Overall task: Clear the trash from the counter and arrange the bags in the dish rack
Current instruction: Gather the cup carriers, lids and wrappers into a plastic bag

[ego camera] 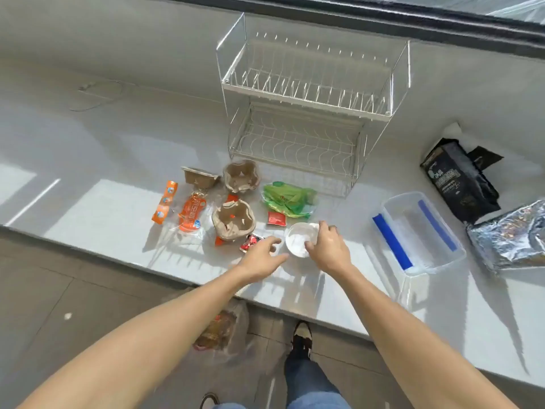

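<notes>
Right hand (327,246): fingers curled around the rim of the small white round cup (300,238), which is gripped near the white counter (88,149) front edge.
Left hand (261,258): fingers loosely spread, nothing held, just beside the cup.
Trash: small red sachet (250,242) beneath the left fingertips.
White wire dish rack (306,107): behind, both tiers bare.
Writing: unreadable on the black foil bag (460,181).

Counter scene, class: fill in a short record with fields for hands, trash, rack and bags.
right hand: fingers around the white cup
left hand: open, beside the cup
trash: three cardboard cup carriers, orange wrappers, green wrapper
dish rack: two tiers, both bare
bags: black bag, silver bag, right of clear container
</notes>
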